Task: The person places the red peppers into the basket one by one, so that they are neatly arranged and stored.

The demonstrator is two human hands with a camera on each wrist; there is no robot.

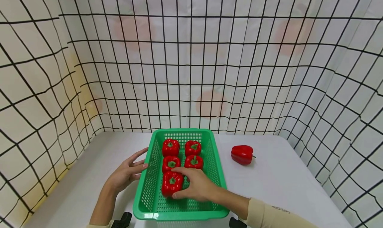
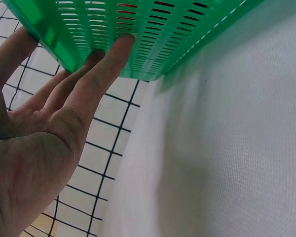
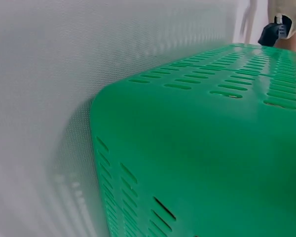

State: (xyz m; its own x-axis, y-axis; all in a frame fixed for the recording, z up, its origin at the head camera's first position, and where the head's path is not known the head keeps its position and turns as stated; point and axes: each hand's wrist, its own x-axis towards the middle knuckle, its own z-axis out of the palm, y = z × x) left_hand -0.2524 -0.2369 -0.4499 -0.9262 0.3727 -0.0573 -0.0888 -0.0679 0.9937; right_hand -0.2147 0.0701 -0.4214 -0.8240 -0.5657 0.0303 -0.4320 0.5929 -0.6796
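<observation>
A green plastic basket (image 1: 219, 174) with slotted sides stands on the table with several red bell peppers in it, set in two columns. Inside it, my right hand (image 1: 199, 185) has thumb and fingers around the nearest red bell pepper (image 1: 172, 184) of the left column, its stem facing up. My left hand (image 1: 127, 172) is at the basket's left side, fingers spread and mostly straight. In the left wrist view, fingertips (image 2: 123, 44) touch the slotted wall. Only the outside of the basket (image 3: 197, 148) fills the right wrist view; the right hand is hidden there.
Another red bell pepper (image 1: 242, 155) lies on its side on the white table (image 1: 269, 188), right of the basket, its stem pointing right. Black grid netting (image 1: 191, 65) over pale sheets encloses the table at the back and both sides.
</observation>
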